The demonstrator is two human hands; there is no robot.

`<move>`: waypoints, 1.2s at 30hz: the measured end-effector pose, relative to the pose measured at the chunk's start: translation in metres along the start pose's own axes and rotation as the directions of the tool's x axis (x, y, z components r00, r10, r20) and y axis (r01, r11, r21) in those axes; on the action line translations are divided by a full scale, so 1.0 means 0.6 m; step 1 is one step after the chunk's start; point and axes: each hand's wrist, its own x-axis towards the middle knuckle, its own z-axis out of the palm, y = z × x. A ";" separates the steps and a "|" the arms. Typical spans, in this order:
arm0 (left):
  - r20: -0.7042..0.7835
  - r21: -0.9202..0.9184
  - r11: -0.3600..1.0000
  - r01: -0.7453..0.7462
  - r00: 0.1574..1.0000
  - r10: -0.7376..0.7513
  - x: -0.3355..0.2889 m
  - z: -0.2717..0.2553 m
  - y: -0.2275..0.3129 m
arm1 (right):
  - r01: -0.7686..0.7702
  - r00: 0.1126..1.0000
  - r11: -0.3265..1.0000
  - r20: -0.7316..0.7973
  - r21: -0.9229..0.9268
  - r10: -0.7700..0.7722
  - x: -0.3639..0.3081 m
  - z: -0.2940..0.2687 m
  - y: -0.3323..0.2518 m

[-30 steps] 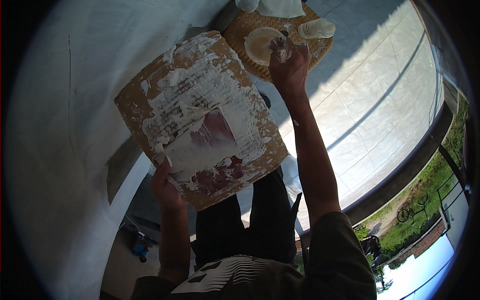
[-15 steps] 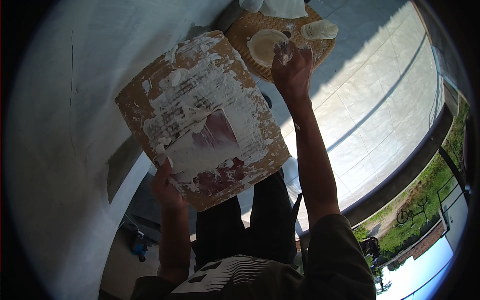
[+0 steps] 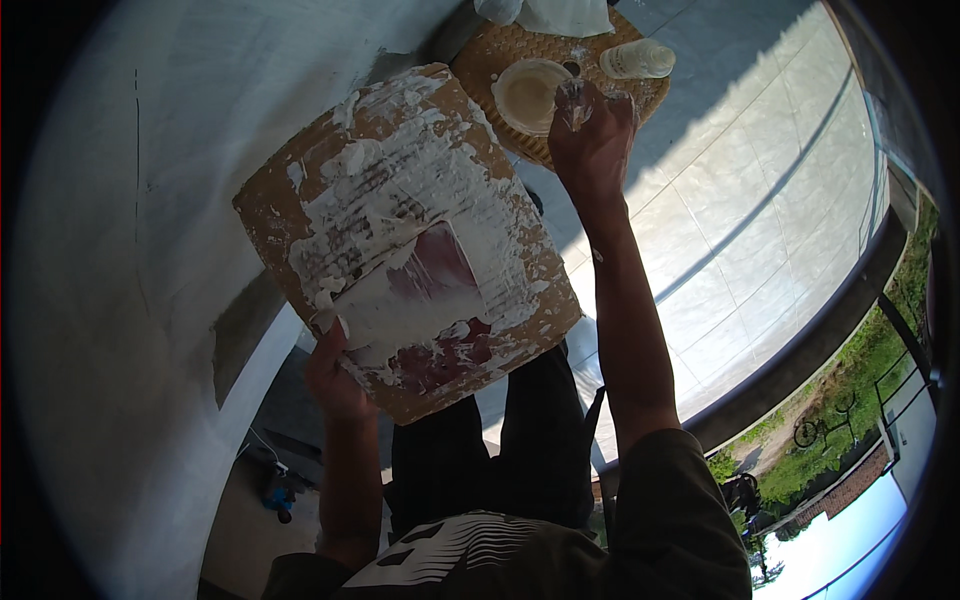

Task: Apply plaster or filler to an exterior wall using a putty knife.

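Right hand [image 3: 592, 140] edges back from the bowl [image 3: 500, 98], baring more of it! At left, the left hand [image 3: 337, 380] pinches the smeared board [image 3: 405, 240] by its lower-left edge; the bowl sits on the woven stand [image 3: 478, 68]; right fingers curl around a shiny piece [image 3: 574, 108], kind unclear.

Board [image 3: 272, 200] in L hand [image 3: 337, 375]: matt, papery brown; white paste [image 3: 500, 235] on it rough, ridged, lumpy; reddish patch [image 3: 445, 262] smooth w/ slight sheen. Clear piece [image 3: 574, 105] in R hand [image 3: 592, 145]: glossy, prob. plastic, but small & part-hidden by fingers. Just beyond R hand: woven stand [image 3: 478, 62], coarse weave; smooth plastic bottle [image 3: 637, 60]; crinkly thin plastic bag [image 3: 565, 18]. R of hand, floor [image 3: 740, 215]: smooth tile.
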 end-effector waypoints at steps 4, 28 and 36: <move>0.088 -0.089 0.996 0.029 0.996 -0.021 0.000 0.001 0.001 | -0.008 0.999 0.997 -0.044 0.071 0.011 -0.008 0.002 0.000; 0.076 -0.055 0.998 0.008 0.997 -0.004 -0.004 -0.002 0.001 | -0.006 0.998 0.999 0.064 -0.041 0.008 -0.017 -0.006 -0.021; 0.087 -0.058 0.998 0.017 0.996 -0.012 -0.004 0.000 0.002 | -0.030 0.997 0.999 0.063 -0.046 0.033 -0.013 0.002 -0.025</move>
